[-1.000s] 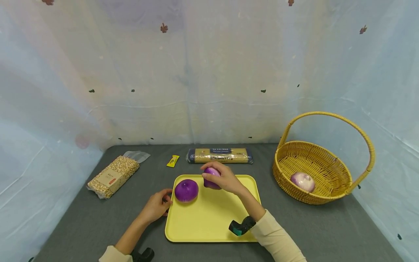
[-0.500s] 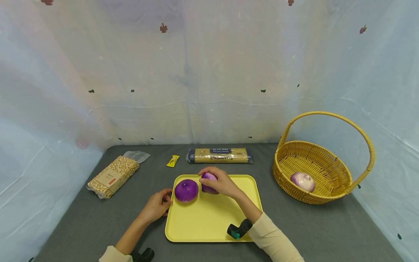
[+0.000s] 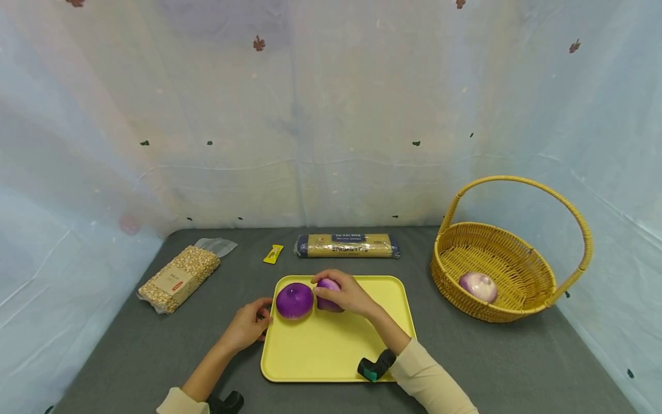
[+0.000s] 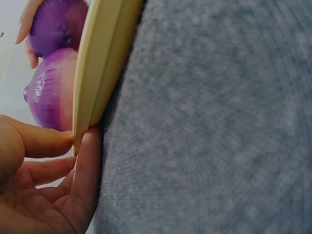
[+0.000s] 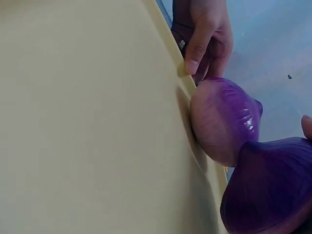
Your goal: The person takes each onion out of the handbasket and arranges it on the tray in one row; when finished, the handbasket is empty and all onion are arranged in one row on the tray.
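Note:
My right hand grips a purple onion close over the yellow tray. Just left of it a second purple onion sits on the tray near its left edge; the two lie side by side in the right wrist view. At the tray's left rim, my left hand pinches the edge between thumb and fingers, as the left wrist view shows, with the thumb on top. Part of the held onion is hidden behind the right fingers.
A wicker basket with a tall handle stands at the right, holding a paler onion. Behind the tray lie a spaghetti pack and a small yellow packet. A clear bag of pale grains rests at the left.
My right hand has carried its onion slightly left and toward me, closer to the onion on the tray. The left hand has stayed at the rim.

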Tool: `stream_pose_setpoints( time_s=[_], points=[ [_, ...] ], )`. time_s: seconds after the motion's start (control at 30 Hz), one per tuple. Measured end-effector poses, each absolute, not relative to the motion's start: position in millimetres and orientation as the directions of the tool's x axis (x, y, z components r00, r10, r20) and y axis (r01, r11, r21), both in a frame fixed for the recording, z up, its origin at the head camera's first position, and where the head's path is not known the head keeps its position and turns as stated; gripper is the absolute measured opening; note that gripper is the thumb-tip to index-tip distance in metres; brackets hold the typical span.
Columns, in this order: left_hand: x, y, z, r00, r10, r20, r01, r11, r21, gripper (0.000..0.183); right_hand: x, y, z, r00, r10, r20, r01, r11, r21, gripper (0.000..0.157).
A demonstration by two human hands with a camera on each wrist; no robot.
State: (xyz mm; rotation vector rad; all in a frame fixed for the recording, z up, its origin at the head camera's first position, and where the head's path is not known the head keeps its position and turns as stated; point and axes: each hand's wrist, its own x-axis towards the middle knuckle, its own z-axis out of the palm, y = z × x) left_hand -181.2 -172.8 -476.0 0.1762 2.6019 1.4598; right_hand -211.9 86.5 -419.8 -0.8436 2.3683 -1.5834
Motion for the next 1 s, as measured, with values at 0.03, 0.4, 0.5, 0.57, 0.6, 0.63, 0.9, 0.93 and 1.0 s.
stream_pose_setpoints(
  time_s=[0.03,0.4,0.5,0.57,0.6,0.63,0.9,0.93,1.0],
  points=[
    [-181.1,-172.8,-475.9,-0.981,0.177,-0.075,0.028,0.518,0.855,0.039,-211.6,86.0,-420.3,-0.824,-0.542,0.168,-0.360,0.271,-0.892,0.030],
    [-181.2,-173.4,-475.8,-0.981,0.180,-0.077,0.029,0.522,0.852,0.040,-210.5,83.4,-424.9,-0.821,-0.550,0.154,-0.350,0.271,-0.897,0.031],
    [-181.3,-173.6,-475.8,-0.981,0.180,-0.077,0.029,0.523,0.852,0.040,-210.0,83.4,-424.9,-0.822,-0.550,0.151,-0.349,0.275,-0.896,0.031],
    [-181.4,-173.3,-475.7,-0.981,0.180,-0.076,0.030,0.525,0.851,0.040,-209.7,83.8,-424.5,-0.825,-0.545,0.148,-0.343,0.276,-0.898,0.031],
    [-181.4,-173.2,-475.8,-0.981,0.179,-0.076,0.030,0.525,0.851,0.040,-209.6,84.0,-424.3,-0.827,-0.543,0.148,-0.340,0.273,-0.900,0.030],
    [-181.4,-173.1,-475.8,-0.981,0.179,-0.075,0.031,0.526,0.850,0.040,-209.6,84.4,-424.2,-0.828,-0.541,0.147,-0.337,0.271,-0.902,0.030],
    [-181.7,-172.8,-475.8,-0.981,0.178,-0.079,0.027,0.528,0.849,0.039,-211.3,88.8,-425.0,-0.827,-0.538,0.165,-0.351,0.265,-0.898,0.031],
    [-181.7,-172.7,-475.6,-0.981,0.179,-0.081,0.026,0.529,0.848,0.039,-211.5,89.7,-425.0,-0.826,-0.537,0.169,-0.353,0.262,-0.898,0.031],
    [-181.7,-172.6,-475.4,-0.980,0.177,-0.086,0.021,0.528,0.849,0.039,-211.8,91.4,-424.6,-0.826,-0.536,0.175,-0.355,0.252,-0.900,0.031]
  ],
)
